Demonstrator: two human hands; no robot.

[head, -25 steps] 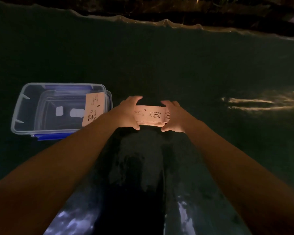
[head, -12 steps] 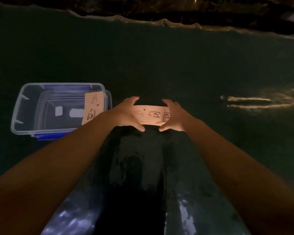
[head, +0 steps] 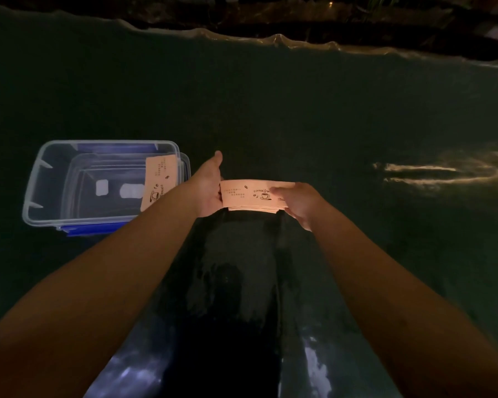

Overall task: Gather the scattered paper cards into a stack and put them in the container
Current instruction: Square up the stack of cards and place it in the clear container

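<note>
A stack of pale paper cards [head: 247,195], printed with a coffee cup drawing, lies flat in the middle of the dark table. My right hand [head: 298,203] grips the stack's right end, thumb on top. My left hand [head: 209,186] is flat and upright against the stack's left edge, fingers straight. A clear plastic container [head: 41,179] with a blue lid under it stands to the left. One more card [head: 158,182] leans against its right inner wall.
The table is covered in a dark glossy sheet [head: 242,110] whose wavy far edge [head: 276,41] runs across the top. A bright light reflection [head: 431,173] shows at the right. The scene is dim.
My left hand has opened from a curled grip to a flat palm against the stack's left edge. My right hand has shifted right and now pinches the stack's right end.
</note>
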